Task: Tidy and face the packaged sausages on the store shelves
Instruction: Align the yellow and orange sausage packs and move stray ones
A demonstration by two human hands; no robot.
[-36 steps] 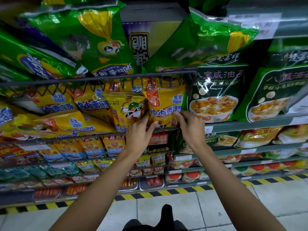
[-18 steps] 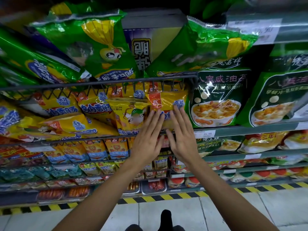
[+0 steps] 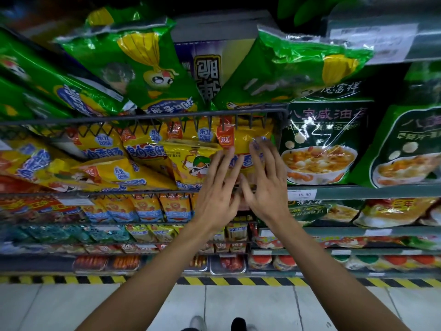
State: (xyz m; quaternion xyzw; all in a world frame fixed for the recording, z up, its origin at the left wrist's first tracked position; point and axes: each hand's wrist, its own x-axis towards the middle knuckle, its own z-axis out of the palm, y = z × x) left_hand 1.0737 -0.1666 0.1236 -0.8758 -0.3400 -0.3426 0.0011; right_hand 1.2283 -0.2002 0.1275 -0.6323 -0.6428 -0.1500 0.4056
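Here, flat hands (image 3: pixel 241 187) against sausage pack (image 3: pixel 248 144)

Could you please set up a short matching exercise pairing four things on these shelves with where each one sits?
Things:
1. left hand
2. right hand
3. green soup packet
4. price tag

Places:
A. on the shelf edge under the soup packet
B. flat on the yellow cartoon sausage pack
C. right of the wire basket
D. flat on the rightmost yellow sausage pack

Pairs: 1-B, 2-D, 3-C, 4-A
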